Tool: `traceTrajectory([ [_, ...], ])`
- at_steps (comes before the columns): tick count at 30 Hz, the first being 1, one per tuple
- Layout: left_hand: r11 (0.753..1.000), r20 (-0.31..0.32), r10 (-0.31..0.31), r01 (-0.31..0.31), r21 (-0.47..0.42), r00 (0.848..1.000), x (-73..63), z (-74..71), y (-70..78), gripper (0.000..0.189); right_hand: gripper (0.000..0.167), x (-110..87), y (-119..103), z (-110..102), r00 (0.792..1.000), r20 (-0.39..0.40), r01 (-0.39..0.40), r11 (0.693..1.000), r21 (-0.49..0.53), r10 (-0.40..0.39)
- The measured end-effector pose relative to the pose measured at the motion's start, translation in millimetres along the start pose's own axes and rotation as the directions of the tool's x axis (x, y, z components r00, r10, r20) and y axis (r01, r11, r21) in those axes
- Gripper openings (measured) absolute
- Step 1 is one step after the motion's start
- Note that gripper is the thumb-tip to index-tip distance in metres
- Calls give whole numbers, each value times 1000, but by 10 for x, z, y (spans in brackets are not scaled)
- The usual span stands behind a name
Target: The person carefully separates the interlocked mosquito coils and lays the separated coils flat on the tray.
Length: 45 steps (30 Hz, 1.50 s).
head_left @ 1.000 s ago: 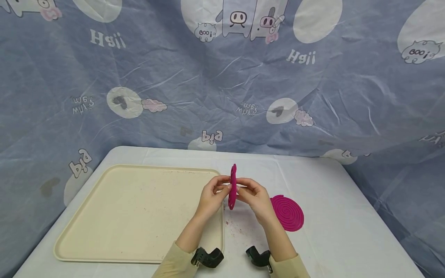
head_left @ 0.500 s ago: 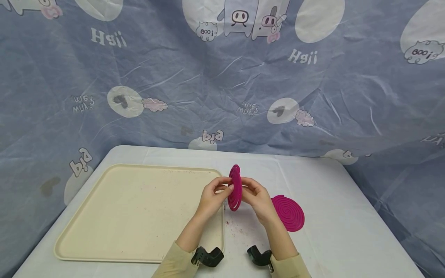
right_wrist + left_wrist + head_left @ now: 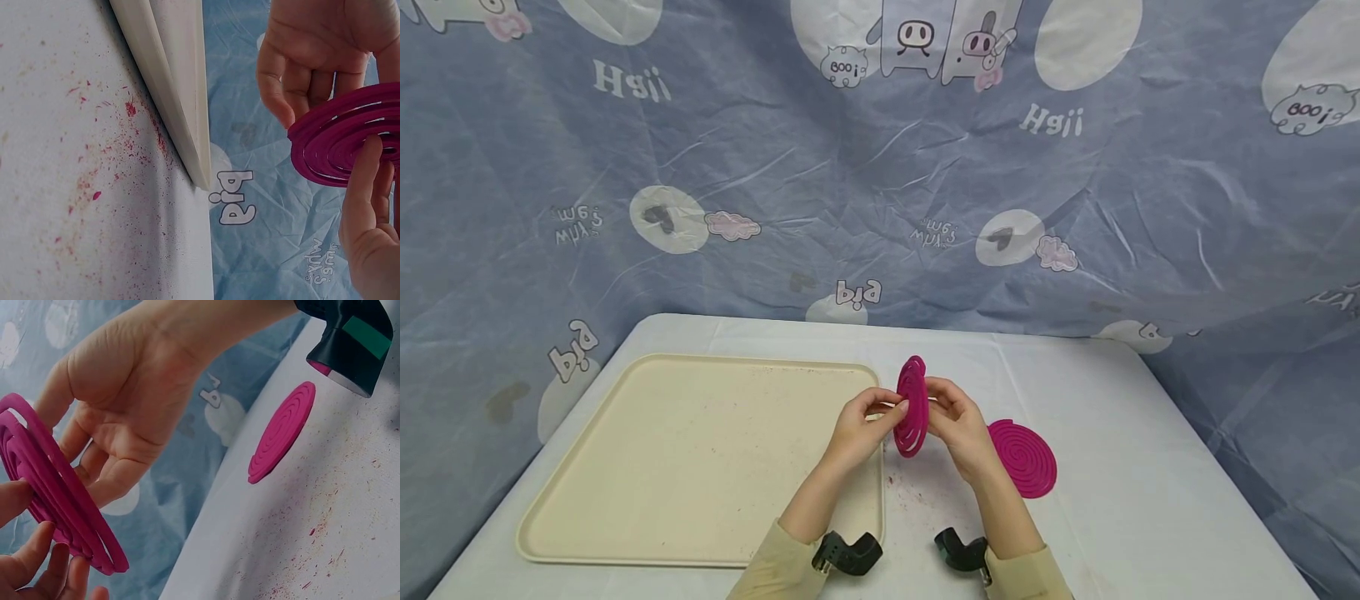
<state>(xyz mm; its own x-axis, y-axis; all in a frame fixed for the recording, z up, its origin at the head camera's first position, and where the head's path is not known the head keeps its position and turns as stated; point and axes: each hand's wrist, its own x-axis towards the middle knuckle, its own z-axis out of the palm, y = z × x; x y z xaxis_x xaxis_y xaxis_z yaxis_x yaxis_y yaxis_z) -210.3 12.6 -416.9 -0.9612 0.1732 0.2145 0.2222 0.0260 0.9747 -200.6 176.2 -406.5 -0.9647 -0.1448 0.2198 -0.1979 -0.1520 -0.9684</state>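
Observation:
Both hands hold a magenta mosquito coil (image 3: 914,429) on edge above the table, just right of the tray. My left hand (image 3: 855,429) pinches it from the left, thumb on the near face. From the other side my right hand (image 3: 958,425) grips it, its fingertips partly hidden behind the coil in the head view. Seen from the left wrist, gaps part some of the held coil's rings (image 3: 47,500). A second magenta coil (image 3: 1024,460) lies flat on the table, beside the right forearm.
A cream tray (image 3: 700,458) with a raised rim covers the left of the white table (image 3: 1150,467). Reddish crumbs (image 3: 910,497) are scattered between the tray and the right forearm. A blue printed cloth (image 3: 850,167) hangs behind. Black camera mounts (image 3: 850,554) sit at the wrists.
The held coil has turned from nearly edge-on so that more of its face shows. It and the hands have shifted slightly right. The coil on the table stays put.

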Motion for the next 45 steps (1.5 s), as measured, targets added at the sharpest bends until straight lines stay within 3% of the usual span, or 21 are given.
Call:
traceTrajectory([
  [4, 1000, -24, -3, 3, 0, 1000, -6, 25, 10, 23, 30, 4, 6, -2, 1000, -3, 24, 1000, 13, -24],
  [9, 998, -54, -1, -3, -63, 999, -19, 55, 30, 26, 31, 9, 3, 8, 999, -27, 27, 1000, -1, -27],
  [14, 995, -35, -21, 17, -101, 999, -36, 57, 53, 33, 34, 9, 4, 17, 998, -51, 23, 1000, -17, -24],
  [22, 996, 6, 1, 0, -89, 1000, -133, 28, 340, 31, 34, 9, 22, 20, 997, -72, 25, 1000, 9, -25],
  [26, 996, 18, -18, 19, -88, 1000, -142, 35, 373, 32, 34, 8, 19, 14, 997, -82, 19, 999, 25, -17],
  [32, 994, -10, -28, 27, -110, 1000, -142, 49, 380, 33, 33, 13, 5, -3, 997, -78, -17, 1000, 26, 19],
  [40, 984, -48, -25, 16, -177, 999, -130, 53, 354, 38, 39, 11, -49, -24, 997, -58, -47, 997, -54, 44],
  [45, 976, -72, 4, -20, -219, 997, -49, 76, 106, 41, 40, 9, -62, -57, 999, -45, -27, 996, -88, 23],
])
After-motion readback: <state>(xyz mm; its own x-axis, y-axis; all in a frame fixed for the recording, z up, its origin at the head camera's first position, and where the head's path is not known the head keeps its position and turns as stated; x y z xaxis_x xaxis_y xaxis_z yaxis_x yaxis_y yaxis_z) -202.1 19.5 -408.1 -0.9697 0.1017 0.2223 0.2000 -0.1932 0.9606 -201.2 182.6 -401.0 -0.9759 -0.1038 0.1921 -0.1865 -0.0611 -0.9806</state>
